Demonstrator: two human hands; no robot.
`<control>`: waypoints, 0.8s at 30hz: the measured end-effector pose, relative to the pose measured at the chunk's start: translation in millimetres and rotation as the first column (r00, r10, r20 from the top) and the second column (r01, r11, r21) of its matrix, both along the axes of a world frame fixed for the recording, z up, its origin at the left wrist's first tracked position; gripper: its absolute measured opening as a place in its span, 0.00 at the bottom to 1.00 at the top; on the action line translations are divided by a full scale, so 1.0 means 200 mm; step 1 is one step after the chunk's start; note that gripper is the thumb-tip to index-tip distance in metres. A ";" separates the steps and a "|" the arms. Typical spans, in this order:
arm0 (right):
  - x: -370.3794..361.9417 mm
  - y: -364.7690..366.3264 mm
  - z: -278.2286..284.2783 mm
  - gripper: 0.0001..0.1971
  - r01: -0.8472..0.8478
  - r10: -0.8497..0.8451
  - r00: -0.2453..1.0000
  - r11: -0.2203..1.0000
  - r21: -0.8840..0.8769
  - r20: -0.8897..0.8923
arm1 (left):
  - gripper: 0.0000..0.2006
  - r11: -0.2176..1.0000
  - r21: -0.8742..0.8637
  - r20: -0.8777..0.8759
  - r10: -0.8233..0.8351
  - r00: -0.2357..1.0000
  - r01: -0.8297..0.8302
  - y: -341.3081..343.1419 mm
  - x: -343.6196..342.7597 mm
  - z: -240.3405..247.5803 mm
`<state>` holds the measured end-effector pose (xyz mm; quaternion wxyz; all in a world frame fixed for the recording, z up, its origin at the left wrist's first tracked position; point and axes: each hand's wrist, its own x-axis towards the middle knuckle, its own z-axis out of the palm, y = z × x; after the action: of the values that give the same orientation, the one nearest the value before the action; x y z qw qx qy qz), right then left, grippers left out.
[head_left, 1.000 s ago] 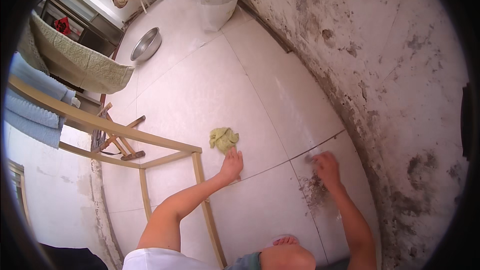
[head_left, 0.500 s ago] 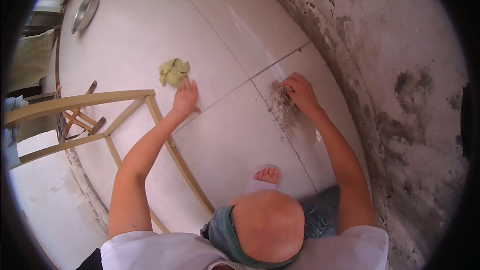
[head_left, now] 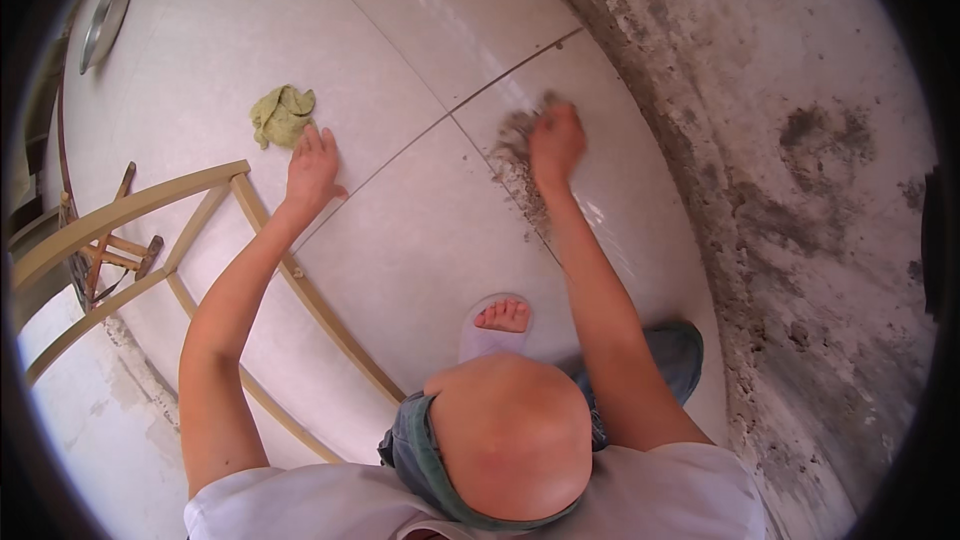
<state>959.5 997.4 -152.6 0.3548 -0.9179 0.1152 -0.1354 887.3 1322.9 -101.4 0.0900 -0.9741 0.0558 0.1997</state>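
Note:
My left hand (head_left: 313,168) rests on the pale tiled floor with its fingers stretched out and the thumb apart. Its fingertips reach the lower edge of a crumpled yellow-green cloth (head_left: 283,116). To the right, my right hand (head_left: 558,143) is down at the floor with its fingers curled, a little smeared by motion. Grey, dirty matter shows beside and beyond its fingers; what they grip is hidden. A streak of loose grey-brown debris (head_left: 522,185) lies along the tile joint just left of that hand.
A stained, flaking wall (head_left: 800,190) borders the floor on the right. A tan wooden frame (head_left: 330,310) stands at my left, with a small folding wooden stool (head_left: 120,245) behind it. A metal basin (head_left: 104,25) sits far left. My slippered foot (head_left: 502,315) is in front of me.
The view has shifted, so the floor things appear farther left and higher. My right hand has turned and moved slightly forward over the debris. The left hand stays by the cloth.

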 end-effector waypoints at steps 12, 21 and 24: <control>0.37 0.23 0.23 0.05 -0.267 0.351 0.935 0.798 0.541 -0.056 | 0.52 0.999 -0.008 0.035 -0.037 0.999 0.037 0.00 0.01 -0.02; -0.88 -1.02 0.22 0.08 0.008 -0.034 0.795 0.999 -0.047 -0.605 | 0.51 0.998 -0.057 0.021 -0.005 1.000 0.006 -0.02 -0.01 0.01; -0.93 -0.74 0.10 0.08 0.289 -0.212 0.859 0.952 0.100 -0.466 | 0.51 0.998 -0.070 0.031 -0.006 1.000 0.008 -0.02 0.00 0.00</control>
<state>774.3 848.7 -132.0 0.3730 -0.8684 0.3236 0.0456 888.0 1319.4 -100.5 0.0574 -0.9794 0.0648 0.1824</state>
